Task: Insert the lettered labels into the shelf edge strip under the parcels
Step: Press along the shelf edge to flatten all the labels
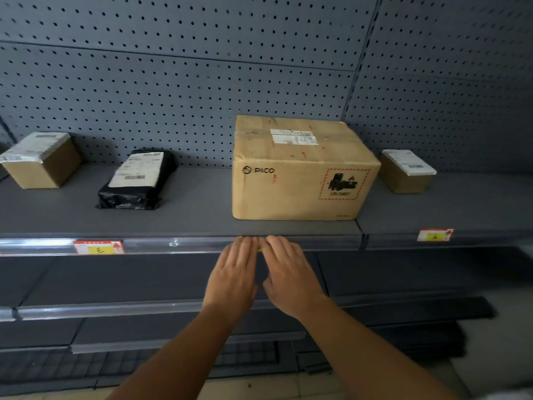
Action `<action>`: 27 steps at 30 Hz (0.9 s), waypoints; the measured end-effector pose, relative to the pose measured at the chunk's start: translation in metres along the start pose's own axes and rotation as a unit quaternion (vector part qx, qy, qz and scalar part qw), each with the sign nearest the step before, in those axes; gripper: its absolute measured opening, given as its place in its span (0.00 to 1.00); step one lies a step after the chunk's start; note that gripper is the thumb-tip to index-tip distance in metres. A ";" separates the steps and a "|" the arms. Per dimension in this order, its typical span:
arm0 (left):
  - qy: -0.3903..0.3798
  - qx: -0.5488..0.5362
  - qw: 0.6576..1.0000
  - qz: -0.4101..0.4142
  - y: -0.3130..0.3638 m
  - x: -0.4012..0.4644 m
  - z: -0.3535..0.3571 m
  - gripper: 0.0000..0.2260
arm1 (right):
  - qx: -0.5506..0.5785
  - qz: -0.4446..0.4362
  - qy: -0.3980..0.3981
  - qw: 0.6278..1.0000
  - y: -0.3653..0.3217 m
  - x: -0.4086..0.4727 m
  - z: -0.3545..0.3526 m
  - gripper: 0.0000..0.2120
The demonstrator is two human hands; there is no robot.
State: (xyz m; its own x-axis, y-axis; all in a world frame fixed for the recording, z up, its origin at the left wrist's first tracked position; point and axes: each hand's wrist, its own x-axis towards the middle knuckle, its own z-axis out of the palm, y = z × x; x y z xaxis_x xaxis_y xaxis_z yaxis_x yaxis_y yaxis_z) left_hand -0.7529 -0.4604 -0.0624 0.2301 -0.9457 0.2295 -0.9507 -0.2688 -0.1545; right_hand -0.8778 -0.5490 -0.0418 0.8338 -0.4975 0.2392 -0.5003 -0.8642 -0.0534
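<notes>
Label in hand (260, 247): only a sliver of yellow and red shows between the two sets of fingertips, sitting at the shelf edge strip (184, 244), directly below the large Pico carton (300, 171). Its letter is hidden. Long axis appears to run along the strip, left to right; how far it is seated in the channel cannot be told.

Left hand (233, 277) covers the label's left end, right hand (291, 277) its right end. Both equally near; label lies dead ahead of the fingertips, at the strip face.

Grip: fingers of both hands extended and close together, tips pressing flat against the strip over the label. Neither hand clenched; nothing curled around the label that I can see. Thumbs tucked below, nearly meeting under the strip. Forearms rise from bottom of view, converging.

Judgement: seating step under way; next move likely a push or slide along the channel.

Outward: label E (99, 247) seated in the strip at left, below the black bagged parcel (135, 180). Label G (435, 235) at right, below a small box (406, 171). Another small box (40, 160) far left.
</notes>
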 end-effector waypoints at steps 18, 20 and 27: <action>0.074 -0.124 0.980 0.135 0.249 0.131 -0.036 0.35 | -0.111 0.101 0.071 0.986 0.269 -0.125 -0.058 0.35; 0.055 -0.143 0.979 0.133 0.278 0.148 -0.039 0.35 | -0.105 0.167 0.072 0.978 0.296 -0.141 -0.068 0.36; 0.028 -0.129 0.978 0.164 0.313 0.185 -0.029 0.36 | -0.090 0.196 0.014 0.976 0.337 -0.153 -0.072 0.37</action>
State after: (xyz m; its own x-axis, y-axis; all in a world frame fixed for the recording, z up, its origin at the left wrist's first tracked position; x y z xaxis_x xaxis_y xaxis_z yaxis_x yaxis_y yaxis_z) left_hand -1.0142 -0.7146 -0.0402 -0.1013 -0.9599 0.2615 -0.9938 0.1098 0.0178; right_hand -1.1903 -0.7590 -0.0267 0.5649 -0.7826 0.2617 -0.8145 -0.5796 0.0248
